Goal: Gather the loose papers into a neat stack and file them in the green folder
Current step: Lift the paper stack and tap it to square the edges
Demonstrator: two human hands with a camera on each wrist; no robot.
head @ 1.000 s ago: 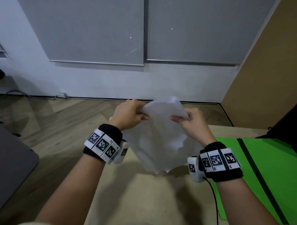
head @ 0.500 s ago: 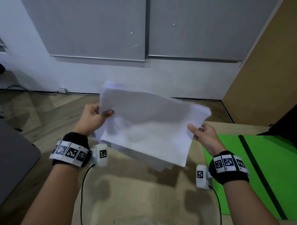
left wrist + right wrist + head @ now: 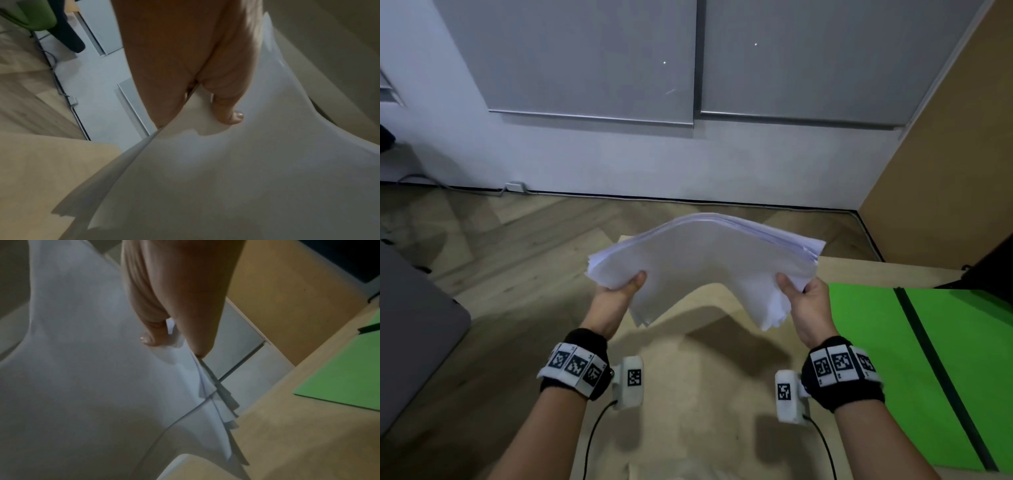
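Note:
A thick stack of white papers (image 3: 705, 263) hangs in the air above the table, bowed upward in the middle like an arch. My left hand (image 3: 619, 291) grips its left edge, thumb on top. My right hand (image 3: 803, 301) grips the right edge the same way. The left wrist view shows my thumb pressed on the papers (image 3: 246, 170); in the right wrist view my thumb lies on the papers (image 3: 82, 369), whose sheet corners are fanned and uneven. The green folder (image 3: 914, 370) lies open flat on the table to the right, with a dark spine strip; its corner (image 3: 345, 382) shows beside my right hand.
The beige table (image 3: 688, 411) lies under the stack. A grey object (image 3: 410, 335) sits at the left. Wooden floor, a white wall and a cable along the skirting are beyond. A brown panel (image 3: 945, 154) stands at the right, a dark object at the far right.
The stack went from hanging bunched between both hands to being spread out, and now both hands hold opposite edges lower down, pushed inward so the papers arch up.

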